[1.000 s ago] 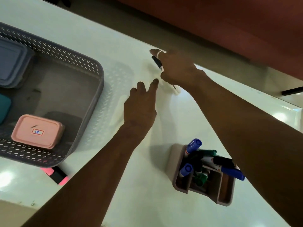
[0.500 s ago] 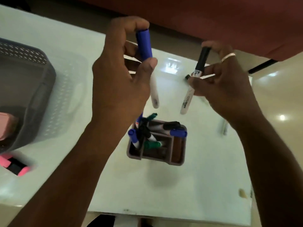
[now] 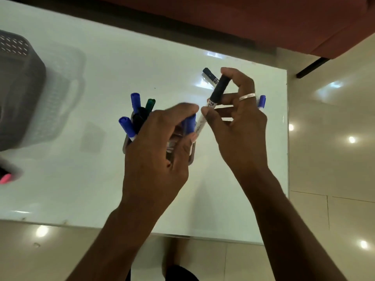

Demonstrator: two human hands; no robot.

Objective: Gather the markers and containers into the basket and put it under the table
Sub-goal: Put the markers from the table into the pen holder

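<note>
Right hand [image 3: 239, 126]: grasping black-capped marker [image 3: 215, 98], tilted, above the bench [image 3: 101, 189].
Left hand [image 3: 160, 151]: closed on blue-capped marker [image 3: 190, 123], directly over marker holder [image 3: 126, 144].

Blue, green and black-capped markers [image 3: 135, 100]; grey perforated basket [image 3: 18, 94]; white table [image 3: 101, 179].

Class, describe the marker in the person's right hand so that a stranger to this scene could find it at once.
Start at the white table, then the marker holder near its middle. Just right of it, the right hand pinches a white marker with a black cap; its neighbours in the holder are blue or green.
</note>
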